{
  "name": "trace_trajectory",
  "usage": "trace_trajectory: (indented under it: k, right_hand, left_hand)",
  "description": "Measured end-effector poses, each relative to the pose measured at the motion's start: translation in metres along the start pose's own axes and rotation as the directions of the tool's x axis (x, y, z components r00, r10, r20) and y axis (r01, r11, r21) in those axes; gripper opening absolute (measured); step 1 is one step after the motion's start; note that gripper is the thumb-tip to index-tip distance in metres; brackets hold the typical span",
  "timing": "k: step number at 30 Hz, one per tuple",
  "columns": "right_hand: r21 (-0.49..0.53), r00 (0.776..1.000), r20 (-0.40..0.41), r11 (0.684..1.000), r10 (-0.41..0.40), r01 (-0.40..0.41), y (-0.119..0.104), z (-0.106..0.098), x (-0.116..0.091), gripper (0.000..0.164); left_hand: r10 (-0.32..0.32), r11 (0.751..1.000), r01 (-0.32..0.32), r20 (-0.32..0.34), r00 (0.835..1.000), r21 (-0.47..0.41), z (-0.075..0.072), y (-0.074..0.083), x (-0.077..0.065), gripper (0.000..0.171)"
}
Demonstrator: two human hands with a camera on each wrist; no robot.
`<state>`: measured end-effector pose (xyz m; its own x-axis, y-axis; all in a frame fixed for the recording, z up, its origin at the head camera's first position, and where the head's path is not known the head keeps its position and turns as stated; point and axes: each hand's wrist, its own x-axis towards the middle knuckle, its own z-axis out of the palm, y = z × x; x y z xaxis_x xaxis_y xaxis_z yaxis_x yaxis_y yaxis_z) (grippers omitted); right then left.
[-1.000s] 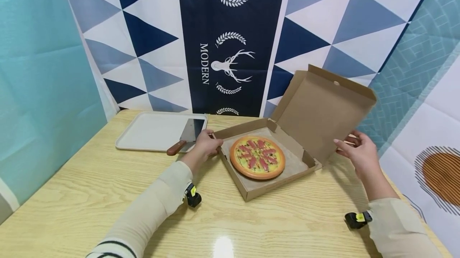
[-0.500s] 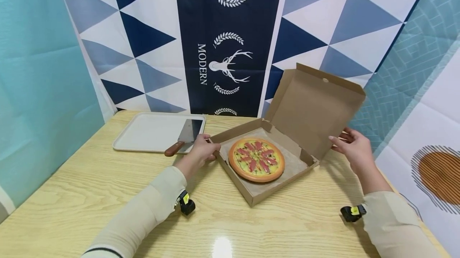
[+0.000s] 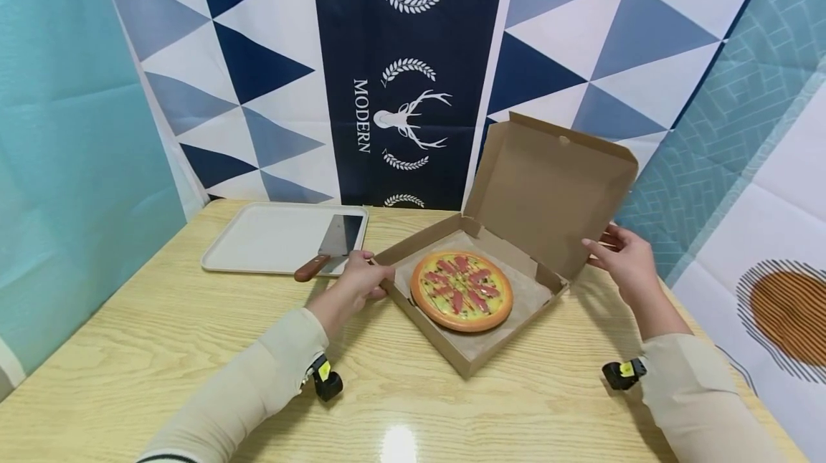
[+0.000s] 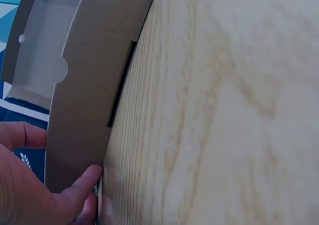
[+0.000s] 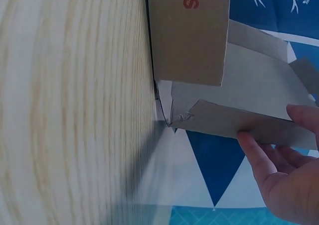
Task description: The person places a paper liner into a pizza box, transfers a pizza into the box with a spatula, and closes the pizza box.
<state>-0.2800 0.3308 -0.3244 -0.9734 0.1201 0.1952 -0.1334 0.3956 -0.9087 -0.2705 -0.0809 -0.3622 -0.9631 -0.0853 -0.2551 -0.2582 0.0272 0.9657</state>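
A cardboard pizza box (image 3: 431,332) stands on the wooden table with its lid (image 3: 548,191) raised. On the paper inside sits a round pizza (image 3: 461,291) with red toppings, in one piece. At the box's left corner my left hand (image 3: 353,284) grips the side; in the left wrist view the thumb presses the outer wall (image 4: 89,90). My right hand (image 3: 629,264) pinches the lid's right edge. From the right wrist, the thumb and fingers (image 5: 256,160) show on opposite sides of the lid's side flap (image 5: 227,119).
Left of the box lies a white tray (image 3: 258,237). Across its right end rests a spatula (image 3: 340,235) with a flat metal blade, its wooden handle (image 3: 312,268) jutting over the front rim. A patterned cloth (image 3: 413,40) hangs behind the table (image 3: 400,406).
The box has turned on the table: its front corner swung right and nearer, its left corner came nearer. The lid shifted left, and both hands moved along with it.
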Motion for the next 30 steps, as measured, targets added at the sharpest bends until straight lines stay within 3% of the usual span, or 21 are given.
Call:
trace_trajectory:
  k: [16,23,30]
  right_hand:
    - [-0.075,0.998,-0.062,0.997,0.006,-0.011,-0.002,0.009,0.007,0.056]
    - [-0.085,0.998,-0.060,0.996,0.011,-0.016,-0.003,0.010,0.007,0.056]
    - [-0.096,0.997,-0.066,0.995,0.026,-0.033,-0.002,0.009,0.006,0.055]
  left_hand:
    - [-0.030,0.999,0.028,0.053,0.998,0.032,-0.008,0.000,-0.016,0.071]
    - [0.006,0.987,-0.010,0.027,1.000,0.162,-0.012,0.002,-0.012,0.063]
    - [0.093,0.945,-0.100,0.037,0.995,0.311,-0.011,0.011,0.007,0.055]
